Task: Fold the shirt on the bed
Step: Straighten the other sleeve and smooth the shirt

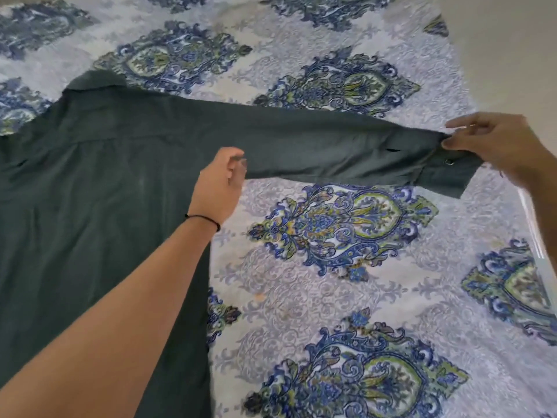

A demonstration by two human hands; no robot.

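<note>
On the patterned bedspread point(346, 297), the dark green shirt point(90, 191) is being spread flat, its sleeve point(301, 146) being pinched at the cuff by the right hand point(494, 143) and underneath by the left hand point(220, 188), probably to be folded leftward next.

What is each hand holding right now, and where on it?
The right hand pinches the shirt sleeve near its cuff. The left hand grips the sleeve's lower edge near the armpit.

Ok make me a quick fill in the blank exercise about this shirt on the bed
1. The dark green shirt lies on a patterned ____.
2. The right hand pinches the sleeve at its ____.
3. The left hand wears a thin black ____ at the wrist.

Missing words: bedspread; cuff; band
</note>
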